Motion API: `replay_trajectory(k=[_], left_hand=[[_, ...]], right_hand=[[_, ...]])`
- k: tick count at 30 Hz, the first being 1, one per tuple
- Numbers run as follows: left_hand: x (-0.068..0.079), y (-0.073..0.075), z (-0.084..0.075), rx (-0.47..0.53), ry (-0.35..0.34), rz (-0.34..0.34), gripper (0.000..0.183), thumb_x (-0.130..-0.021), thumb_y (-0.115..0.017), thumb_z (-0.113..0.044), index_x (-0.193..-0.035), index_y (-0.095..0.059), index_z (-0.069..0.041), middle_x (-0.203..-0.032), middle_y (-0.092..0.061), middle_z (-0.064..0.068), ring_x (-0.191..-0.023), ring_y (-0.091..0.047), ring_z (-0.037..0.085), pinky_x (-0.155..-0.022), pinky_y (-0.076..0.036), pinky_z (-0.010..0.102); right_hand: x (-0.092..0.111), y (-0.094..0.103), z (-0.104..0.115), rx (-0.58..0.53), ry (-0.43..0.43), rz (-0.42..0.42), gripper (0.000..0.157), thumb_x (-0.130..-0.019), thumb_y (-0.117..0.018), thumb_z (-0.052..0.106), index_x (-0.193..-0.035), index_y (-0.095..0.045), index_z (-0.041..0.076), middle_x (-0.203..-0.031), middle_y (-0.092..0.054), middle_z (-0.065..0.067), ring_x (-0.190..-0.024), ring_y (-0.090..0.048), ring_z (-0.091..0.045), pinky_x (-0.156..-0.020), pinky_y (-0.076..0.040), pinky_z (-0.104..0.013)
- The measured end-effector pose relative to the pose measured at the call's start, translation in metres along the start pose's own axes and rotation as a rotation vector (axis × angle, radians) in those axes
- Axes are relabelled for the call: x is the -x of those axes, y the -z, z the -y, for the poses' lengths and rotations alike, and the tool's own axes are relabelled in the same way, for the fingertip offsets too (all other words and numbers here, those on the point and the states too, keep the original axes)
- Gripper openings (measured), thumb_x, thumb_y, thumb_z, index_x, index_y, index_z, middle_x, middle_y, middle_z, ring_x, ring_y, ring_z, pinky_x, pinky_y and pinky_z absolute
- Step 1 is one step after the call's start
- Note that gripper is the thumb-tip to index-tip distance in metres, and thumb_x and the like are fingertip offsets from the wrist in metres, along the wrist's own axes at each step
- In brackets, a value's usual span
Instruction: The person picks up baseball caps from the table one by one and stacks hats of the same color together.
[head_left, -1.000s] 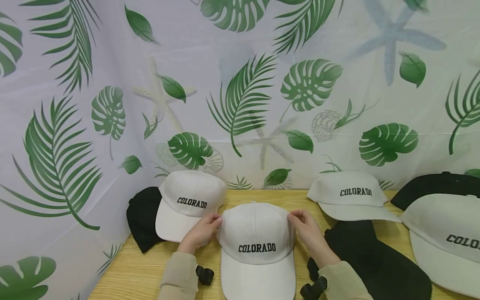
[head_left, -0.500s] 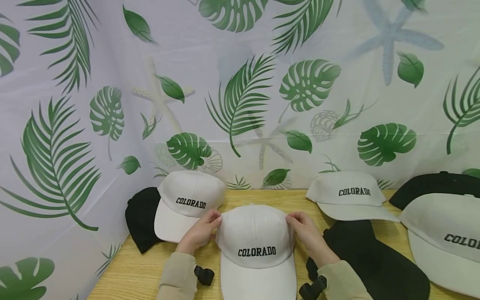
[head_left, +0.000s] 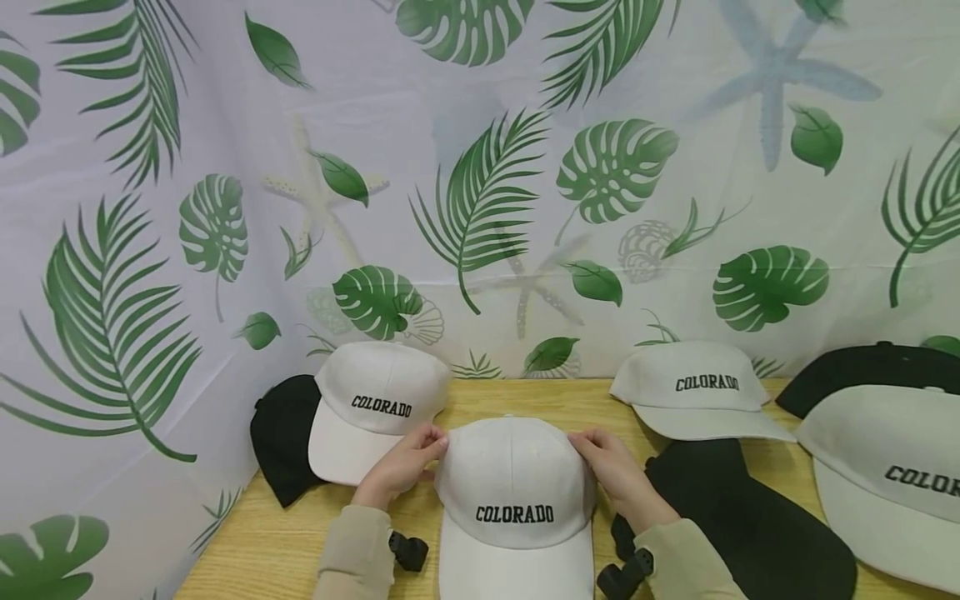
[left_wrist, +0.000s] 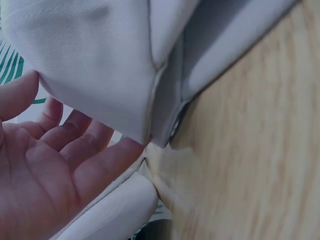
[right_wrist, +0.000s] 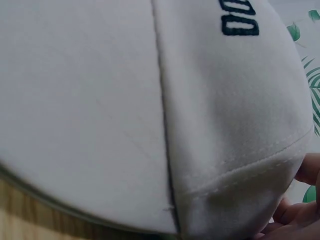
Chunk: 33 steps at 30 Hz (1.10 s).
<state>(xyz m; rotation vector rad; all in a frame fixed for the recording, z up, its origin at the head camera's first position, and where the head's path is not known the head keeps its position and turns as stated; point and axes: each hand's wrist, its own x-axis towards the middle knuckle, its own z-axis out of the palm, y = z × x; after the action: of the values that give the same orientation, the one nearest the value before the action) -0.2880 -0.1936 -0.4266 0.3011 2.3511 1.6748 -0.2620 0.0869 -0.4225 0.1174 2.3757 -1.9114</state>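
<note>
A white baseball cap (head_left: 513, 467) with COLORADO in black letters sits in front of the person, brim toward the body. At its left side, the left hand (head_left: 405, 462) holds the crown's edge with thumb and fingertips. In the left wrist view, fingers of this left hand (left_wrist: 65, 150) reach behind the fabric of the white cap (left_wrist: 95, 70). The right hand (head_left: 611, 467) pinches the crown's other side toward the back. The right wrist view has the cap's brim (right_wrist: 80, 110) large, with part of the right hand (right_wrist: 300, 215) at the frame's edge.
Another white cap (head_left: 382, 392) overlaps a black cap (head_left: 288, 433) at the left. To the right are a white cap (head_left: 697, 387), a black cap (head_left: 757, 517), a large white cap (head_left: 885, 467) and a dark one (head_left: 862, 375) behind. A leaf-print cloth (head_left: 480, 83) backs the wooden table (head_left: 240, 542).
The held cap has come slightly toward the body, its lettering lower in the head view. Both hands keep their hold at its sides and have moved little.
</note>
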Motion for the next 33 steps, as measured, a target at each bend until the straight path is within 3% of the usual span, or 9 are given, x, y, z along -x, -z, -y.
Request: replay_trajectory(k=[6,16,23,33], left_hand=[[-0.0008,-0.0006,-0.0004,-0.005,0.005,0.004,0.021,-0.094,-0.043,-0.021,-0.102,-0.043,-0.002,-0.105,-0.046,0.01,-0.105,-0.043,0.026,-0.077,-0.043,0.046],[0.0007,-0.0011,-0.0014,-0.027,-0.016,-0.004,0.022,-0.094,-0.044,-0.021,-0.106,-0.043,-0.003,-0.103,-0.05,0.011,-0.102,-0.046,0.026,-0.077,-0.043,0.046],[0.0015,-0.0019,-0.0025,-0.014,-0.031,-0.01,0.014,-0.094,-0.044,-0.017,-0.097,-0.043,-0.003,-0.091,-0.045,0.006,-0.088,-0.045,0.018,-0.077,-0.044,0.043],[-0.0014,0.0002,0.0005,-0.015,-0.046,0.024,0.015,-0.091,-0.05,-0.015,-0.092,-0.049,0.0,-0.089,-0.048,0.005,-0.087,-0.047,0.016,-0.08,-0.045,0.04]], right_hand=[[0.0005,0.0012,0.0007,0.0,0.008,0.02,0.037,-0.093,-0.044,0.023,-0.108,-0.047,-0.01,-0.104,-0.05,-0.019,-0.098,-0.047,-0.029,-0.085,-0.038,-0.044],[0.0015,0.0018,0.0018,-0.031,0.029,-0.033,0.023,-0.095,-0.041,0.015,-0.1,-0.046,-0.007,-0.09,-0.046,-0.011,-0.082,-0.043,-0.021,-0.067,-0.037,-0.029],[0.0013,0.0011,0.002,-0.042,0.046,-0.054,0.02,-0.095,-0.04,0.012,-0.097,-0.045,-0.007,-0.087,-0.045,-0.009,-0.08,-0.043,-0.019,-0.067,-0.036,-0.029],[-0.0001,0.0007,0.0014,-0.036,0.05,-0.072,0.019,-0.095,-0.04,0.012,-0.098,-0.045,-0.006,-0.088,-0.044,-0.01,-0.081,-0.042,-0.02,-0.067,-0.036,-0.028]])
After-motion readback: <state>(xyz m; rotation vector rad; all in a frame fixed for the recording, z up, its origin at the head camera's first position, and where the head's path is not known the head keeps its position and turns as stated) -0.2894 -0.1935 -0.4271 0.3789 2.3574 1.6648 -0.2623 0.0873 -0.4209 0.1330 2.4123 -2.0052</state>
